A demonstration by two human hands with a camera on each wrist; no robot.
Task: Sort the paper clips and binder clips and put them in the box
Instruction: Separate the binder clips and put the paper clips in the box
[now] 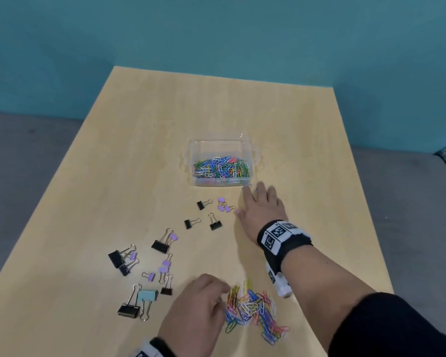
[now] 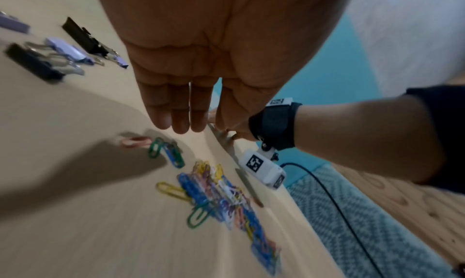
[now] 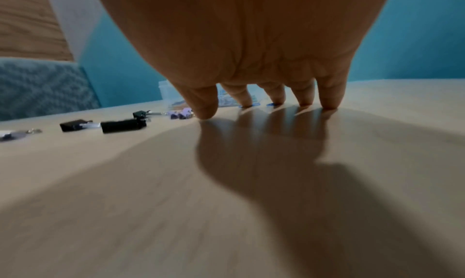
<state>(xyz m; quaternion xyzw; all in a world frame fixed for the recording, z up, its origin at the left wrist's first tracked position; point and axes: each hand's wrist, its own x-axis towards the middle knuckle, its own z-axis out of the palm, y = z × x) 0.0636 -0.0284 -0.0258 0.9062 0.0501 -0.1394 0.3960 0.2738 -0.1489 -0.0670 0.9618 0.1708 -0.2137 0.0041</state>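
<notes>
A clear plastic box in the middle of the table holds many coloured paper clips. My right hand lies open just off the box's front right corner, its spread fingertips pressing on the tabletop, two of them on loose blue paper clips. A pile of coloured paper clips lies near the front edge. My left hand hovers at that pile's left side with straight fingers and holds nothing. Black, purple and light blue binder clips are scattered to the left.
Small black binder clips and purple ones lie just left of my right hand. Larger binder clips sit near the front left. The wooden table stands against a teal wall, with grey seating on both sides.
</notes>
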